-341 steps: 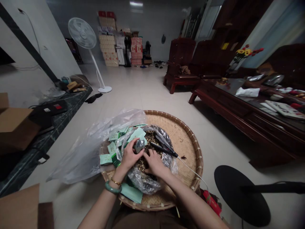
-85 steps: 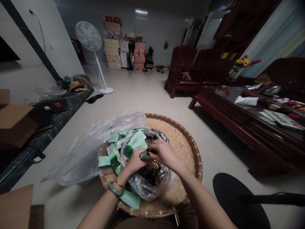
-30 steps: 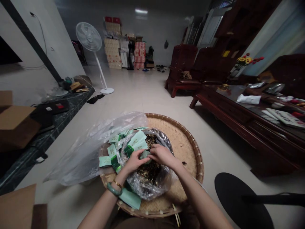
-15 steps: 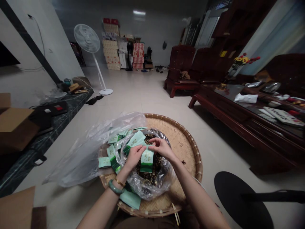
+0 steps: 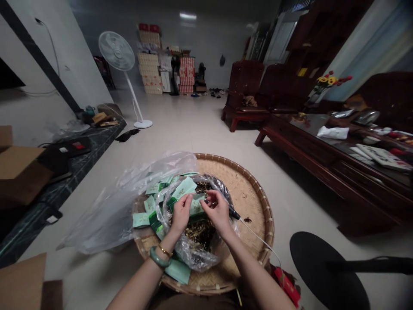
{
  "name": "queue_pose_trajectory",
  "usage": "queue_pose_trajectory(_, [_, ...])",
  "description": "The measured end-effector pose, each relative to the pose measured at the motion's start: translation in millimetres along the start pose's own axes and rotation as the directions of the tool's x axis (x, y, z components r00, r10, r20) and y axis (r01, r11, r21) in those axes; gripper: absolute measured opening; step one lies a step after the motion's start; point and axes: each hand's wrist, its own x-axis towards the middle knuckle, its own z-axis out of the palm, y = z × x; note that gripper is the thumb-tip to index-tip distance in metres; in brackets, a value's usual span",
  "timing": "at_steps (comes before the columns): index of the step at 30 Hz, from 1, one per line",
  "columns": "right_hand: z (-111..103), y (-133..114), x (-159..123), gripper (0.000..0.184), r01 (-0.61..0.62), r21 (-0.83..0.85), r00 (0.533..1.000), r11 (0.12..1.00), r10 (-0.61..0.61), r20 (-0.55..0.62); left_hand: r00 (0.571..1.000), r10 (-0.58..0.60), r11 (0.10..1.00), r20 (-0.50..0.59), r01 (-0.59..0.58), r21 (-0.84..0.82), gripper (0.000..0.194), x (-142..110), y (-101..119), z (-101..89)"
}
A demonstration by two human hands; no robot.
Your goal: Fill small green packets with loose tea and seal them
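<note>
A light-green printed packet is held up over a clear plastic bag of dark and yellowish dried loose material. My left hand is closed, pinching the packet's left end. My right hand, fingers curled, is at the packet's right end. From under its palm sticks out the black handle of a slim tool with a white cord; the tool's far end is mostly hidden by the fingers. More green packets lie left of the bag, one of them at its rim.
Everything sits in a round woven bamboo tray. A large clear plastic sheet spreads over its left side. The white cord runs down right past a red item. A black round base stands on the floor at right.
The packet, hanging upright before, is now tilted up and lies crosswise between my hands. My right hand has turned, and the black tool and its cord have come into view.
</note>
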Motion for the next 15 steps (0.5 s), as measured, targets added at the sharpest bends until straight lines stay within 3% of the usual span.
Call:
queue_pose_trajectory(5, [4, 6, -10, 0.021, 0.066, 0.002, 0.998, 0.998, -0.066, 0.015, 0.997, -0.018, 0.997, -0.069, 0.012, -0.082, 0.040, -4, -5, 3.1])
queue_pose_trajectory(9, [7, 13, -11, 0.021, -0.050, 0.199, 0.997, 0.979, 0.038, 0.065, 0.998, -0.015, 0.991, -0.064, 0.006, -0.131, 0.038, -5, -4, 2.7])
queue_pose_trajectory(12, [9, 14, -13, 0.019, -0.076, 0.213, 0.995, 0.974, 0.062, 0.072, 0.998, 0.060, 0.994, -0.032, -0.062, -0.093, 0.036, -3, 5, -1.9])
queue_pose_trajectory(15, [8, 14, -14, 0.016, -0.055, 0.191, 0.995, 0.980, 0.039, 0.089, 0.986, 0.163, 0.986, 0.024, -0.164, 0.018, 0.020, 1, 14, -8.0])
